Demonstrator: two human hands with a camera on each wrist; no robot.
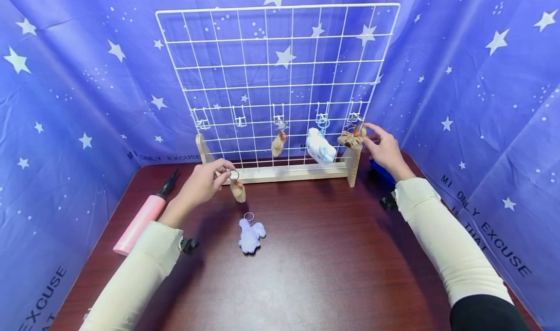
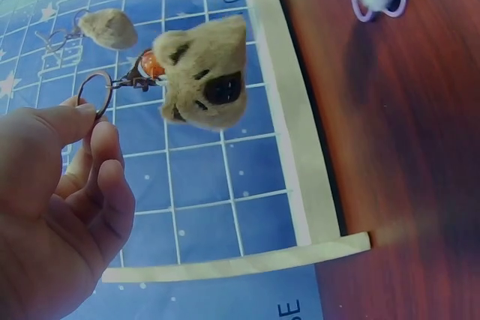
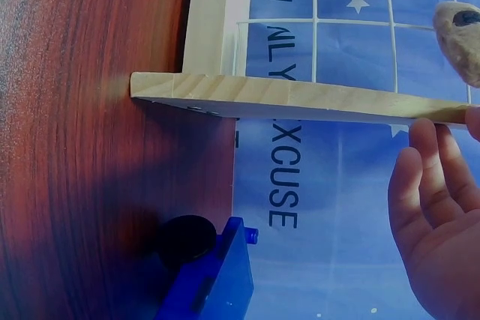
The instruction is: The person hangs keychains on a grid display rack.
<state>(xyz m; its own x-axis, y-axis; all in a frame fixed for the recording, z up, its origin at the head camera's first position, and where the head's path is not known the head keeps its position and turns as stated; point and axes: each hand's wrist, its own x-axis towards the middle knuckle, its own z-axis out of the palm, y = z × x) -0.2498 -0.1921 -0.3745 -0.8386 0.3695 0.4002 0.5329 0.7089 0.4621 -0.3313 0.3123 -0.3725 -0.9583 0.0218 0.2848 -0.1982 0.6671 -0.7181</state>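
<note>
Writing: backdrop cloth (image 1: 65, 102) shows "MI ONLY EXCUSE" behind the wire grid (image 1: 280, 78), left of its post, and "MI ONLY EXCUSE IS THAT" running down the right side; bottom-left print is cut off at "EXCUSE"; no brand seen on any charm.
Left hand (image 1: 203, 182): in front of the grid's left foot, thumb and fingertips pinching a metal ring (image 2: 95, 94); a tan bear charm (image 2: 202, 80) dangles from it, clear of the table (image 1: 332, 272).
Right hand (image 1: 385, 148): at the grid's right post, fingertips pinching at the top of a brown charm (image 1: 351, 139) on the far-right hook; exact contact is hard to make out, and the right wrist view shows only loosely bent fingers (image 3: 427, 207).
Charm count: five; three hanging on the grid, namely a small tan charm (image 1: 278, 145), a white plush charm (image 1: 320, 148) and the brown one; one in the left hand; one lilac charm (image 1: 251, 235) flat on the table in front of the grid.
Hooks: five along the grid's lower row; the two left ones are bare.
Other items: one pink pump (image 1: 142, 219) left of the grid; one blue thing (image 3: 210, 275) behind the right post, mostly hidden and unidentifiable.
Cut off: the lilac charm shows only its ring end in the left wrist view.
</note>
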